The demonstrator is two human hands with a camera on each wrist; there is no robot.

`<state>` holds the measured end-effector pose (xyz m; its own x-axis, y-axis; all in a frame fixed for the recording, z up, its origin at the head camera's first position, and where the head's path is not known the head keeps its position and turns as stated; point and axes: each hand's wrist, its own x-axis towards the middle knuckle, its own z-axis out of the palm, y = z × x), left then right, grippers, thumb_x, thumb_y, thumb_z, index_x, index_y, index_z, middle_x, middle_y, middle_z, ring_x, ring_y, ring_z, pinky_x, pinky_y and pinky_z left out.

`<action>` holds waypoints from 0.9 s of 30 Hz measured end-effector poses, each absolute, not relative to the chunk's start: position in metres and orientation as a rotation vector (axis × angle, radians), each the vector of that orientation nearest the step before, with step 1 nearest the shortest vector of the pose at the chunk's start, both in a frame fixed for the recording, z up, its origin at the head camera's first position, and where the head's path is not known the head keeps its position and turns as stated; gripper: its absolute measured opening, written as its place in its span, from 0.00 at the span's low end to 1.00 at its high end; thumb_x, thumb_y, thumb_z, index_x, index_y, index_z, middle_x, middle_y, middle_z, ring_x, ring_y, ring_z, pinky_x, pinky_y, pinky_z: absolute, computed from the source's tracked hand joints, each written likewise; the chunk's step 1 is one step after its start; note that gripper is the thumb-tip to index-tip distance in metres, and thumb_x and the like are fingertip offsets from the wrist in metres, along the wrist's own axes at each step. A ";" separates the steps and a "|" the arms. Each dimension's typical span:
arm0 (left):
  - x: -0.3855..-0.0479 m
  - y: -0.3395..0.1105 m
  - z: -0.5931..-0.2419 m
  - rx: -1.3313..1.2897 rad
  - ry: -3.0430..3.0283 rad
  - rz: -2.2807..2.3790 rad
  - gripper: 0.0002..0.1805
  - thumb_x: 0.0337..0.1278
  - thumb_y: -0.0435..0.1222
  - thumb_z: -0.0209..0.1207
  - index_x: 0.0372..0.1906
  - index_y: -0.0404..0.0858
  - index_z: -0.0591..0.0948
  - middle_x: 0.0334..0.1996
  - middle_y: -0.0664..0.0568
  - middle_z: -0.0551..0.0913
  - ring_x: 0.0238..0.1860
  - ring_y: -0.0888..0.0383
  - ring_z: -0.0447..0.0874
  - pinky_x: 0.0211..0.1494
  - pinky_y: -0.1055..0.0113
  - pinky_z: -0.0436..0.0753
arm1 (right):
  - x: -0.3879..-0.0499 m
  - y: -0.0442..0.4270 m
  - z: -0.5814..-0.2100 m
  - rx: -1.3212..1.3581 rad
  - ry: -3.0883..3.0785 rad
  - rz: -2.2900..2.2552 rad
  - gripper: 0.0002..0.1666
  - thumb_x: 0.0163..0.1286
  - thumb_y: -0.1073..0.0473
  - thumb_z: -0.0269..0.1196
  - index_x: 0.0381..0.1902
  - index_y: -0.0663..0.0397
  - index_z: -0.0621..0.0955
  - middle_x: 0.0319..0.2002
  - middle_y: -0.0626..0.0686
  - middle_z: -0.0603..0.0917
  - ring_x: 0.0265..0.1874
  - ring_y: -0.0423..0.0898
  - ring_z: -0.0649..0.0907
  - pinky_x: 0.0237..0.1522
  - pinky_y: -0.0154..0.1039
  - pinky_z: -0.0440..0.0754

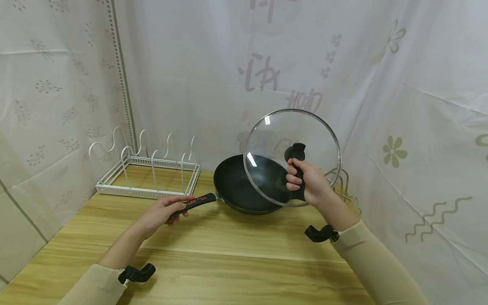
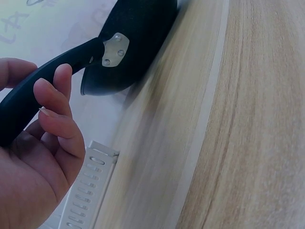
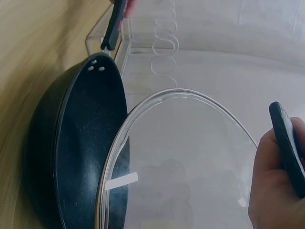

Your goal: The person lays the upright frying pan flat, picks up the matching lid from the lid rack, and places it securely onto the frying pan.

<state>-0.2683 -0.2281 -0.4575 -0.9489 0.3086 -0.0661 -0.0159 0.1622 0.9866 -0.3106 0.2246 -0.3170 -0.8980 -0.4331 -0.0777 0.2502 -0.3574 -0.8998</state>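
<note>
A black wok (image 1: 232, 182) is at the back middle of the table, its mouth partly seen through the glass. My left hand (image 1: 158, 214) holds its long black handle (image 1: 200, 201), the fingers curled beneath it in the left wrist view. A round glass lid (image 1: 263, 135) with a metal rim stands tilted up in front of the wok's right part. My right hand (image 1: 314, 184) grips the lid's black handle (image 1: 295, 151). In the right wrist view, the lid's near rim (image 3: 112, 157) overlaps the wok's opening (image 3: 88, 138); whether they touch I cannot tell.
A white wire rack (image 1: 133, 194) with several curved dividers stands at the back left of the wooden table (image 1: 228, 262). Behind the right hand, a wire holder (image 1: 346, 180) is partly hidden. Printed white curtains (image 1: 198, 76) hang at the back and sides.
</note>
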 end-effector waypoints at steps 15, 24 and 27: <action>-0.269 -0.228 -0.458 0.288 2.184 1.863 0.28 0.84 0.39 0.56 0.80 0.32 0.73 0.38 0.50 0.87 0.25 0.63 0.71 0.30 0.69 0.74 | -0.309 0.212 -0.326 -0.164 1.494 -2.224 0.13 0.94 0.47 0.42 0.49 0.47 0.68 0.27 0.44 0.67 0.16 0.38 0.64 0.21 0.31 0.67; -0.269 -0.228 -0.458 0.278 2.191 1.859 0.28 0.85 0.40 0.57 0.80 0.33 0.73 0.38 0.50 0.87 0.25 0.63 0.71 0.30 0.68 0.73 | -0.309 0.203 -0.329 -0.129 1.445 -2.205 0.12 0.94 0.48 0.42 0.50 0.48 0.67 0.27 0.44 0.67 0.15 0.38 0.64 0.21 0.31 0.67; -0.269 -0.228 -0.458 0.273 2.192 1.856 0.28 0.85 0.40 0.57 0.80 0.33 0.73 0.38 0.50 0.87 0.25 0.63 0.71 0.31 0.68 0.73 | -0.310 0.200 -0.332 -0.111 1.438 -2.199 0.12 0.94 0.49 0.42 0.50 0.48 0.67 0.27 0.44 0.67 0.16 0.37 0.65 0.20 0.30 0.67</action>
